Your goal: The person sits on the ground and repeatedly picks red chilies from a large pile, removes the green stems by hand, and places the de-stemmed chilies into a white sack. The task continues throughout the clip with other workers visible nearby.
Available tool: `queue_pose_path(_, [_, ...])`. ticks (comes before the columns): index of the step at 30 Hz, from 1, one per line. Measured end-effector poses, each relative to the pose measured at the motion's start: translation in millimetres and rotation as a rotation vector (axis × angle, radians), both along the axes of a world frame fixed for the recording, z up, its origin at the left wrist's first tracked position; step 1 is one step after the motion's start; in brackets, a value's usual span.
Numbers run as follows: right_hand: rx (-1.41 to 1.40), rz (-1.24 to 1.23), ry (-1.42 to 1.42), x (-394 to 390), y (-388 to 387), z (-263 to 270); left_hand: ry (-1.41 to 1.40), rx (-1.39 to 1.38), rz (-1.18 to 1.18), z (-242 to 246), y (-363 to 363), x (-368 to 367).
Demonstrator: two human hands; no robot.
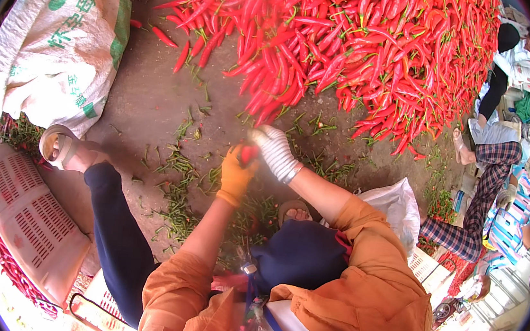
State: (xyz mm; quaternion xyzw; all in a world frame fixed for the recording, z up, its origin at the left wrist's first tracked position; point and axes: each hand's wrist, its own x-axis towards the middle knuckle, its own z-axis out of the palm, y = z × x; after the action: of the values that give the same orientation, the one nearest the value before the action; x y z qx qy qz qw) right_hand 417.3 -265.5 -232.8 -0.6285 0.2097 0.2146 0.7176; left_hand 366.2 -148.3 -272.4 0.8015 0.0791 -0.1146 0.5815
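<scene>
My left hand [235, 174], in an orange glove, is closed around red chili pepper [248, 154], of which only a blurred part shows above the fingers. Beside it, my right hand [277, 152] wears a white glove with grey stripes. Its fingertips are blurred and meet the left hand near the pepper; whether they pinch anything is hard to see. Just beyond both hands rises a large heap of red chili peppers [354, 53], many with green stems. Loose green stems [184, 200] litter the floor below and around my hands.
A white woven sack [69, 43] with green printing stands at left, near my sandalled foot [61, 146]. A plastic crate [30, 208] lies at lower left, with more peppers beyond it. A white plastic bag [393, 208] rests by my right elbow. Other people [508, 205] sit at right.
</scene>
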Motion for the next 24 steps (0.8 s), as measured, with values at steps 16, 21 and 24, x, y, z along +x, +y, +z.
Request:
queue_pose_path(16, [-0.934,0.465,-0.653,40,-69,15,0.619,-1.096,0.159,1,1,8])
queue_pose_path(21, [-0.317,0.415,-0.629,-23,-58,31,0.746,-1.48,0.051,7,-15,5])
queue_pose_path(24, [-0.07,0.218,-0.372,-36,-64,29,0.582,-1.098,0.089,10,-11,8])
